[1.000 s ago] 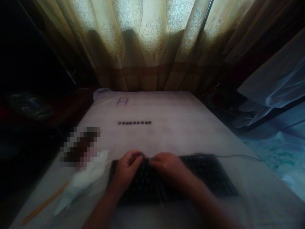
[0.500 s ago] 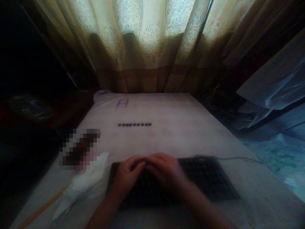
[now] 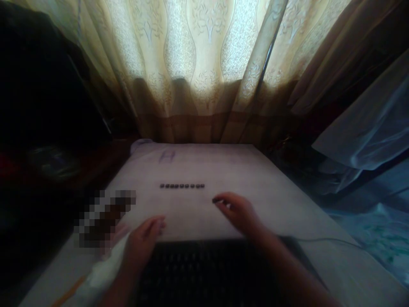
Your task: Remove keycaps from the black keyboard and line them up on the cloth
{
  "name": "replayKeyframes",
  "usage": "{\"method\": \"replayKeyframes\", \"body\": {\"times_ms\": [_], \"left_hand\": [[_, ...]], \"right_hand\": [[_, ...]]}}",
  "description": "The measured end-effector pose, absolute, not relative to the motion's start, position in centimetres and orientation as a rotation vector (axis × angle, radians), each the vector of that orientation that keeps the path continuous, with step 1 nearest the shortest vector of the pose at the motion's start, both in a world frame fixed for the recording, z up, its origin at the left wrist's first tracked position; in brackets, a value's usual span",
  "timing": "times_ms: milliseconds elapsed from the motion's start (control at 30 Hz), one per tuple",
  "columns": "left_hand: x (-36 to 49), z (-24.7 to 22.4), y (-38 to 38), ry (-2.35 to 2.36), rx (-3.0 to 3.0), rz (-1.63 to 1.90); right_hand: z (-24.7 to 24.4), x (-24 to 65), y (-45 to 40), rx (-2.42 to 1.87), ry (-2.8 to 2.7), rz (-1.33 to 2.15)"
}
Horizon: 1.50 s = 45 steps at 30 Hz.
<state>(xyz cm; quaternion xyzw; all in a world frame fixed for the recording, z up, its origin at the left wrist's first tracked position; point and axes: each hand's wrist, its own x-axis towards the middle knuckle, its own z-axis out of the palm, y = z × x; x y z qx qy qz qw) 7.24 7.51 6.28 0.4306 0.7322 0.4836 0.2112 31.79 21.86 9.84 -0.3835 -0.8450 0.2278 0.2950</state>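
My right hand (image 3: 238, 211) is raised over the cloth above the keyboard, its thumb and fingertips pinched on a small dark keycap (image 3: 215, 200). Just left of and beyond it, several dark keycaps (image 3: 182, 186) lie in a straight row. My left hand (image 3: 145, 238) is beside the keyboard's upper left corner, with loosely curled fingers, the thumb apart and nothing seen in them. Both forearms reach over the black keyboard (image 3: 204, 268), whose right part lies under the right forearm. Blur hides its single keys.
A pale cloth (image 3: 255, 179) covers the table. To the left lie a blurred-out dark item (image 3: 105, 221), a white crumpled wrapping (image 3: 102, 273) and an orange stick (image 3: 68, 292). The keyboard's cable (image 3: 332, 241) runs right. Patterned curtains (image 3: 204, 64) hang behind.
My hands have parted from over the keyboard. The right one has moved forward and right with the keycap, the left one to the left. The view has tilted up slightly.
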Motion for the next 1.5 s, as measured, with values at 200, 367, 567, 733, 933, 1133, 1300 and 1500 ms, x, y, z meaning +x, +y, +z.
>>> {"method": "replayKeyframes", "body": {"times_ms": [200, 367, 567, 733, 933, 1133, 1300, 1500], "left_hand": [[5.1, 3.9, 7.6, 2.050, 0.979, 1.424], [5.2, 3.4, 7.7, 2.023, 1.059, 1.376], [5.2, 3.1, 7.9, 2.048, 1.129, 1.302], [5.4, 3.2, 7.8, 2.065, 1.138, 1.296], [5.5, 3.5, 7.9, 2.094, 1.174, 1.272], [5.4, 3.1, 7.9, 2.054, 1.163, 1.264], [5.3, 2.9, 7.9, 2.040, 1.146, 1.255], [5.2, 3.0, 8.0, 2.067, 1.214, 1.247]], "right_hand": [[7.0, 29.7, 30.0, -1.293, -2.415, 0.427], [5.3, 28.3, 32.1, -1.338, -2.493, 0.402], [5.1, 27.2, 32.6, -1.371, -2.567, 0.343], [4.9, 26.8, 32.5, -1.388, -2.596, 0.297], [4.7, 26.8, 32.4, -1.379, -2.608, 0.274], [4.5, 26.9, 32.3, -1.373, -2.602, 0.279], [4.4, 26.9, 32.3, -1.360, -2.583, 0.297], [4.9, 29.3, 31.7, -1.390, -2.529, 0.341]]}}
